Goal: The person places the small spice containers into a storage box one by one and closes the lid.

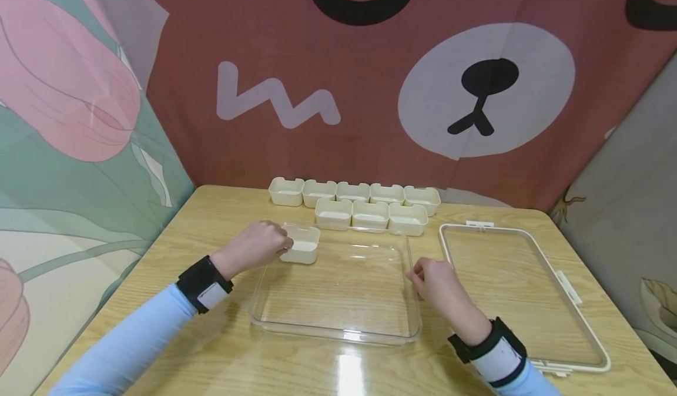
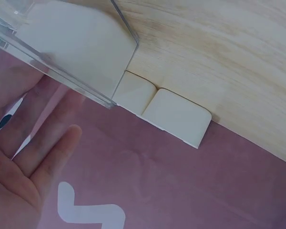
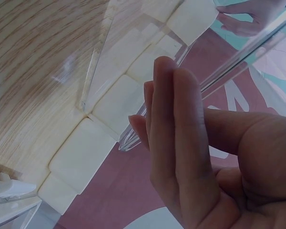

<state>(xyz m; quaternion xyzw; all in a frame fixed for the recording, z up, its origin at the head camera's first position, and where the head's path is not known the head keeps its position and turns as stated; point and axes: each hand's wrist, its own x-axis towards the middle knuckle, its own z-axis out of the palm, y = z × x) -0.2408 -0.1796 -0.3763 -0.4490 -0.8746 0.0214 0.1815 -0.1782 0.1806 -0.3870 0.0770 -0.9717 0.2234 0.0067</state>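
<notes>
My left hand [image 1: 259, 244] pinches the left wall of a small cream bin [image 1: 300, 252] with a notched rim. This bin is at the back left corner of a clear rectangular plastic box [image 1: 338, 332], and the left wrist view shows it through the transparent wall. On the opposite side, my right hand [image 1: 438, 284] holds the box's right wall, with its fingertips at the rim. The right wrist view has the right hand [image 3: 195, 157] large in front, its longer fingers close together and overlapping the clear rim.
Behind the box stand two rows of matching cream bins: several along the wall [image 1: 353, 193] and three in front [image 1: 370, 215]. A clear lid [image 1: 529, 290] with a white frame and clips lies at the right. Printed cloth [image 1: 370, 149] hangs behind the wooden table [image 1: 222, 349].
</notes>
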